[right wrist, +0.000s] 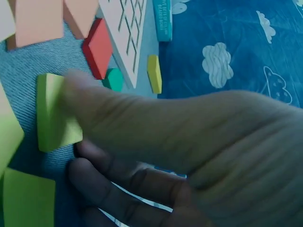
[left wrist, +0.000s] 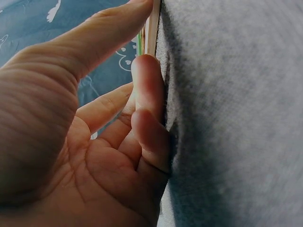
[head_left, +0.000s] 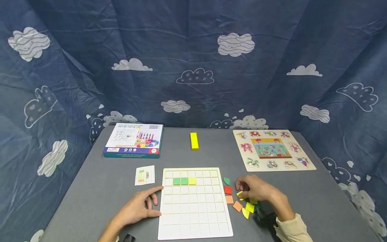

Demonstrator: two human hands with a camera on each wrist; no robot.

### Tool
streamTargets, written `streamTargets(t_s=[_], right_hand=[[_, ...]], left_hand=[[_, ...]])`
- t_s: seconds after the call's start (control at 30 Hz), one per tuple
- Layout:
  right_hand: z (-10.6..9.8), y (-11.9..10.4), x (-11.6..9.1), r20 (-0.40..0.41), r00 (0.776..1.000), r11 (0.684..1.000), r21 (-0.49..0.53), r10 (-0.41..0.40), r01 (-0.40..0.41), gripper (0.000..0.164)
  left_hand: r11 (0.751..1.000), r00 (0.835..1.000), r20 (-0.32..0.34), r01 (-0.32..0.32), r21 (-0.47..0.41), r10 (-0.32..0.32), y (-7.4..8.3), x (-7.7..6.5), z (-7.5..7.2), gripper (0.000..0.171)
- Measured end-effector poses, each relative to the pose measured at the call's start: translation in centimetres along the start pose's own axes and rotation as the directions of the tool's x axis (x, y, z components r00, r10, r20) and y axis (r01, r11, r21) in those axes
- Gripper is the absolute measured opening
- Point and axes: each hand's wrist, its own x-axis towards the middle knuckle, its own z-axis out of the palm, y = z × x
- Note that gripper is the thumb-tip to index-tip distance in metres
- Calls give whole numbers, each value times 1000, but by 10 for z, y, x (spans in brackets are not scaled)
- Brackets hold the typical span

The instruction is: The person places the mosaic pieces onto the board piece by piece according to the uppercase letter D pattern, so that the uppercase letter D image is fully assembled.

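Note:
A white grid board [head_left: 195, 230] lies at the centre of the head view. Two green square tiles [head_left: 180, 181] and a yellow square tile [head_left: 192, 180] sit side by side in its second row. My left hand [head_left: 137, 205] touches the board's left edge with index fingertip and thumb, other fingers loosely bent. Right of the board, my right hand [head_left: 257, 189] pinches another yellow square tile [right wrist: 49, 113], standing tilted among loose pieces; the thumb covers part of it. Nearby lie a red tile [head_left: 228, 190], orange tiles [head_left: 237, 206], a green quarter-round [head_left: 226, 180] and a yellow quarter-round [head_left: 245, 213].
A small pattern card [head_left: 144, 175] lies left of the board. Behind are a boxed bead set [head_left: 133, 141], a yellow block [head_left: 194, 141] and a wooden picture puzzle [head_left: 273, 149]. Dark blue cloth with clouds hangs beyond the grey table [head_left: 99, 188].

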Motion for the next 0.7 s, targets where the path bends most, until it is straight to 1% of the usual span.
streamTargets(t_s=[0.07, 0.13, 0.27, 0.47, 0.7], right_hand=[[-1, 1, -1, 10, 1000, 1000, 6, 6, -6, 22], [-2, 2, -2, 18, 1000, 1000, 2, 9, -9, 24], [-3, 0, -3, -5, 1000, 999, -32, 25, -25, 22], [1, -8, -2, -25, 995, 991, -93, 99, -101, 24], [3, -12, -4, -30, 993, 987, -110, 116, -119, 26]], left_hand=[[1000, 1000, 3, 6, -2, -6, 0, 1, 1, 78], [1000, 1000, 4, 3, -2, -3, 0, 1, 1, 78], [1000, 1000, 0, -3, 8, 3, -1, 3, 2, 78], [1000, 1000, 3, -7, 14, 7, -3, 1, 0, 77], [1000, 1000, -2, -12, 16, 12, -1, 1, -1, 77]])
